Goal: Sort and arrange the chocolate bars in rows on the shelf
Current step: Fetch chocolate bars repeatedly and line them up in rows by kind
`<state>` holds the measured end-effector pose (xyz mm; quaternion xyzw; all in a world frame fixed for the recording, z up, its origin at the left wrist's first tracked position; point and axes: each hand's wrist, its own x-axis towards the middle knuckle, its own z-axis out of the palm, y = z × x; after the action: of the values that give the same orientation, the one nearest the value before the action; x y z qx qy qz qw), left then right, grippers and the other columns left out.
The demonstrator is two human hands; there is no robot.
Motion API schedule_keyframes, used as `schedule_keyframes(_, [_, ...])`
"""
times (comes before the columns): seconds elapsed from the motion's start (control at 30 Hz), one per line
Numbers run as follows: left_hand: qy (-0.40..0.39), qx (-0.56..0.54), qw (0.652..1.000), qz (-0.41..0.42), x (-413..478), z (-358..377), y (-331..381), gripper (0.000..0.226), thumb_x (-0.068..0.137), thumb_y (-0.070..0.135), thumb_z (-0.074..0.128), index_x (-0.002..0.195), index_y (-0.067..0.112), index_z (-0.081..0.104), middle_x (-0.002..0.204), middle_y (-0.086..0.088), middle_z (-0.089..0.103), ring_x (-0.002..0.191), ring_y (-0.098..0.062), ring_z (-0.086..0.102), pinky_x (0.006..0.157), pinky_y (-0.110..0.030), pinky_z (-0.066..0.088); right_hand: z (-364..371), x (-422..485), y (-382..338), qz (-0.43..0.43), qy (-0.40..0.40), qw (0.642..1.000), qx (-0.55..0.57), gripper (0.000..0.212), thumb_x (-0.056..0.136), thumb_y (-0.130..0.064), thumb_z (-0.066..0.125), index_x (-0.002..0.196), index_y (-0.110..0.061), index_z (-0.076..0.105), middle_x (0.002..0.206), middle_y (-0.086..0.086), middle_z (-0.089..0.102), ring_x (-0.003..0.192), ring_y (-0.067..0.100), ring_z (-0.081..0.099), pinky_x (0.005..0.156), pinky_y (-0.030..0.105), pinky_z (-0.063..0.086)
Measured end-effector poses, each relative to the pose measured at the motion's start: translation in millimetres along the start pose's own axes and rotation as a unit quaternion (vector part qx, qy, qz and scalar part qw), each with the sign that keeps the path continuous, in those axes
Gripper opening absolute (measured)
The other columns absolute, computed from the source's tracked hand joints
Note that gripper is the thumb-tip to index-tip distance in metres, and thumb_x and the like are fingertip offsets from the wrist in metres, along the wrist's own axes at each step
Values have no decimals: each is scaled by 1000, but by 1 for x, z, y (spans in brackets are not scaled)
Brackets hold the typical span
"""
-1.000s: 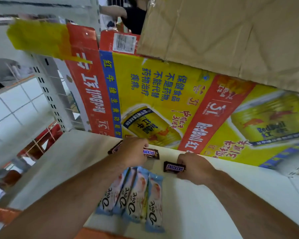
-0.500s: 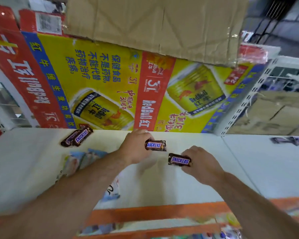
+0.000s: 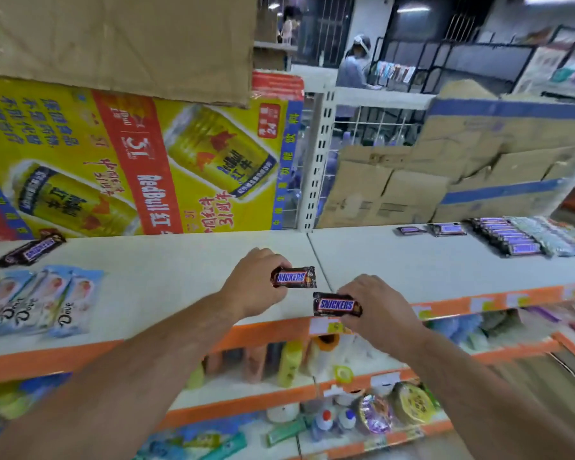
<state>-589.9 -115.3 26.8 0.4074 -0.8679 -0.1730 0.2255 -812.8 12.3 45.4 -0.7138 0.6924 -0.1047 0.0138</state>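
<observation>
Both hands had travelled rightward along the shelf (image 3: 180, 280) since the earlier frames, away from the Dove bars (image 3: 47, 303) and toward the seam between the two shelf boards. Our view had swung with them, bringing the Snickers row (image 3: 508, 239) at far right into sight. The left hand (image 3: 253, 280) gripped the left Snickers bar (image 3: 294, 277) by one end, fingers curled round it, just above the shelf surface. The right hand (image 3: 375, 307) pinched the right Snickers bar (image 3: 336, 305) in the same way, at the shelf's orange front lip. One loose Snickers (image 3: 30, 250) lay at far left against the Red Bull carton (image 3: 146, 161), well apart from the row.

We judged the chief risk to be the right bar: released where it hung, it could miss the shelf and drop among the goods below. Each bar was also held only by its end, so the smooth wrapper might slip in transit. Bars set down here, rather than beside the row, would leave the Snickers scattered in three places.
</observation>
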Motion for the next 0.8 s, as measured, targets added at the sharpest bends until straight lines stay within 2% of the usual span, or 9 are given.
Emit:
schedule_keyframes(0.23, [-5,-4,1000,20,32,48,79,38,76,28,70,113,29,62,104,9,52,102,-11,43,84,-23,34,-20,-44,79,28,27,999,4,36,82,-37,66,117,-29,60,106,-8,56,103,14,49,75,24,40])
schedule_keyframes(0.37, [-18,-16,999,34,66,74,101,37,77,29,71,113,30,61,105,9,52,102,-10,42,86,-25,37,-22,-47,117,49,34,998,13,37,83,-34,66,118,-27,60,107,-6,57,103,16,49,82,30,45])
schedule_keyframes(0.57, [-42,-40,997,55,142,123,115,38,79,34,69,116,30,61,105,9,53,102,-9,43,83,-24,34,-17,-23,183,93,27,995,3,40,80,-35,65,119,-28,60,109,-8,56,106,15,48,83,29,45])
schedule_keyframes(0.7, [-40,-65,995,69,197,151,122,38,77,31,70,114,28,63,105,8,56,102,-10,44,83,-25,37,-20,2,226,123,23,992,-13,40,79,-36,64,119,-30,59,108,-10,56,105,13,48,82,32,48])
schedule_keyframes(0.8, [-38,-79,993,79,228,168,130,36,76,27,71,112,26,65,105,8,58,102,-10,45,84,-25,38,-17,18,252,132,22,991,-15,40,77,-36,65,116,-32,61,107,-11,57,105,13,49,81,28,47])
